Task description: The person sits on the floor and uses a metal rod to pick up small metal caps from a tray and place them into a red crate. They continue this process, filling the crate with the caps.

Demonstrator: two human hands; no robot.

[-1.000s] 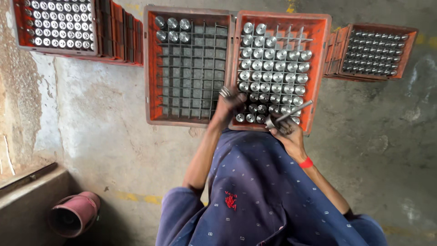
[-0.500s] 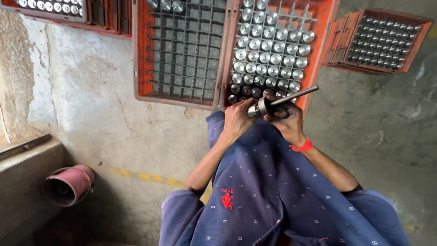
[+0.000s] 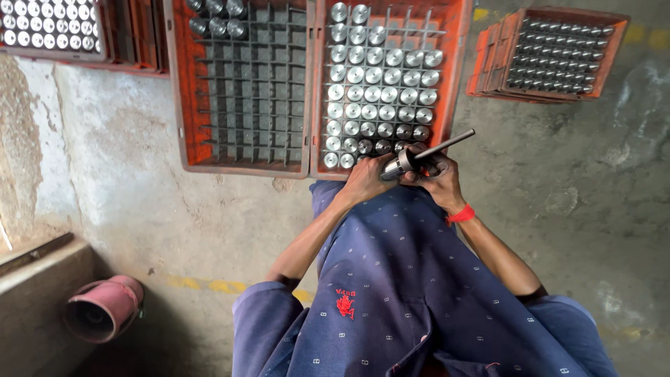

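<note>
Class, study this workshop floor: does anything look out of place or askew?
Little stands out. The pink cup-shaped part lies tipped on its side by the ledge, apart from the crates. The right-hand orange stack of crates sits askew to the two straight crates.

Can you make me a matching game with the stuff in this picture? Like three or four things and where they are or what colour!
Things:
1. metal rod part
2. wrist band
3. pink pot
4. left-hand crate

Matches:
A. lying on its side on the floor, bottom left
B. mostly bare grid, a few cylinders at the top
C. red
D. held in both hands

Pairs: 1-D, 2-C, 3-A, 4-B
</note>
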